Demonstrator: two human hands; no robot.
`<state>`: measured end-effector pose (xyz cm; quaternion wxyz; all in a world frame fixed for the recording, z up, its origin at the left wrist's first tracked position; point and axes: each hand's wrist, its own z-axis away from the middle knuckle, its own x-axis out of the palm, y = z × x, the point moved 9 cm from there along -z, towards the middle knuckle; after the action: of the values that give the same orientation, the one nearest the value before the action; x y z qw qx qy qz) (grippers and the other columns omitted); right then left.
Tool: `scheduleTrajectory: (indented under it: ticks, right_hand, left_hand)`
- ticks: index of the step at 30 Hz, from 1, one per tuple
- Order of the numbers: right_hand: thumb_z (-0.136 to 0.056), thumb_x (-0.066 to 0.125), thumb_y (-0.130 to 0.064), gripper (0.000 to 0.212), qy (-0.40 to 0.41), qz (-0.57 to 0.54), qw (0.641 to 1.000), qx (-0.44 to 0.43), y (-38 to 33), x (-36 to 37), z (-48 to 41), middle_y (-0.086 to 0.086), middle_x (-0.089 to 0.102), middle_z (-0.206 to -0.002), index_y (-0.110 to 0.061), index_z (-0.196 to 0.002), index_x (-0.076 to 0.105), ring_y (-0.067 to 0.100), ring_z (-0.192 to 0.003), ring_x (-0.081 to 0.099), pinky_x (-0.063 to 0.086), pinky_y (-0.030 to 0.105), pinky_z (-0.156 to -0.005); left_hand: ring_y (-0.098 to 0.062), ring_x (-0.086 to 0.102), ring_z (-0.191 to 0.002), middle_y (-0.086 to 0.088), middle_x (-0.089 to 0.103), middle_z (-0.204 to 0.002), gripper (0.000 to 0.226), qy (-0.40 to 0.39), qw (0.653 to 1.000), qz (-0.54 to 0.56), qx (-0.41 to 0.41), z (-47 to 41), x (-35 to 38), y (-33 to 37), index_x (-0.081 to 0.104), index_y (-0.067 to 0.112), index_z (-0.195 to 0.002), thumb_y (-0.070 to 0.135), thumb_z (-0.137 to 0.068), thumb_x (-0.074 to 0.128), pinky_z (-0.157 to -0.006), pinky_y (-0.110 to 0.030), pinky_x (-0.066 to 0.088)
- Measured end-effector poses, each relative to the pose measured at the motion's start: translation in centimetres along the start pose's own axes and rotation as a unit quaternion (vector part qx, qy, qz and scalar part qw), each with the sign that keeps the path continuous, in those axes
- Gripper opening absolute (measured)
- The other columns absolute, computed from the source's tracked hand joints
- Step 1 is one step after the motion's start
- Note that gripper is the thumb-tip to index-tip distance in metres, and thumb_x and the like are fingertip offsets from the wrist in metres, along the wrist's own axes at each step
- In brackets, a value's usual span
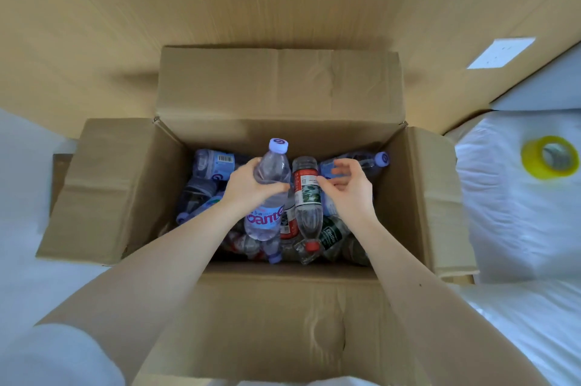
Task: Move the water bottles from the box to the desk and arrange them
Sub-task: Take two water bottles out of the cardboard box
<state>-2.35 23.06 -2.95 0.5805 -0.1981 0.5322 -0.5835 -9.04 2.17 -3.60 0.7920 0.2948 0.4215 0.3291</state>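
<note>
Our left hand grips the purple-capped bottle. Our right hand hovers with loose fingers just beside the red-label bottle. We should clasp its middle, then lift both straight up.

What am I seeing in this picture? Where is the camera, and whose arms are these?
No machine here: the camera sits on a person's head and looks down, so both arms are that person's. Below them stands an open cardboard box holding a heap of water bottles. The left hand grips a clear bottle with a lilac cap. The right hand is open beside a red-labelled bottle, not holding it. At the right, a roll of yellow tape lies on white sheeting.
</note>
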Motion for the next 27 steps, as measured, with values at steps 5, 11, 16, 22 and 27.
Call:
scheduleTrajectory:
  ticks: [5,11,16,22,27]
  right_hand:
    - [-0.087,0.072,-0.021,0.035,0.096,-0.046,0.992,0.073,3.2,-1.1,-1.6,-0.011,0.056,-0.095,-0.018,-0.114,0.05,0.011,-0.092,0.06,0.043,0.014,-0.07]
    - [-0.086,0.071,-0.011,0.048,0.22,-0.172,0.931,0.234,8.0,-2.2,-2.4,0.012,0.055,-0.121,-0.005,-0.124,0.042,0.02,-0.106,0.058,0.044,0.024,-0.086]
    - [-0.083,0.075,-0.015,0.071,0.231,-0.196,0.918,0.255,9.5,-1.9,-3.9,0.015,0.051,-0.138,-0.001,-0.139,0.035,0.028,-0.127,0.05,0.039,0.034,-0.106]
    - [-0.077,0.08,-0.025,0.085,0.231,-0.162,0.927,0.248,9.8,-1.5,-4.8,0.009,0.04,-0.149,-0.014,-0.148,0.034,0.03,-0.134,0.042,0.03,0.05,-0.113]
    - [-0.073,0.084,-0.018,0.083,0.209,-0.1,0.951,0.206,9.2,-0.4,-5.0,0.011,0.035,-0.143,-0.013,-0.143,0.04,0.03,-0.126,0.048,0.041,0.046,-0.106]
  left_hand:
    - [-0.015,0.059,-0.095,0.004,0.063,-0.101,0.041,0.009,0.999,-0.033,0.02,-1.7,0.2,0.6,0.055,0.02,-0.103,0.032,-0.073,0.08,-0.077,-0.033,0.049]
    - [-0.016,0.057,-0.1,0.001,0.06,-0.102,0.043,0.027,0.998,-0.048,0.038,-2.5,0.6,-0.2,0.053,0.02,-0.101,0.036,-0.071,0.08,-0.079,-0.033,0.047]
    - [-0.013,0.058,-0.098,0.002,0.06,-0.105,0.045,0.02,0.995,-0.07,0.07,-2.7,0.7,0.2,0.054,0.02,-0.104,0.037,-0.072,0.081,-0.078,-0.03,0.046]
    - [-0.013,0.057,-0.098,0.001,0.06,-0.105,0.044,0.021,0.995,-0.075,0.067,-3.0,0.7,0.3,0.053,0.02,-0.104,0.034,-0.073,0.081,-0.078,-0.027,0.045]
    - [-0.012,0.057,-0.099,0.002,0.06,-0.104,0.041,0.018,0.996,-0.056,0.067,-2.8,0.7,0.3,0.053,0.023,-0.103,0.032,-0.073,0.081,-0.08,-0.029,0.046]
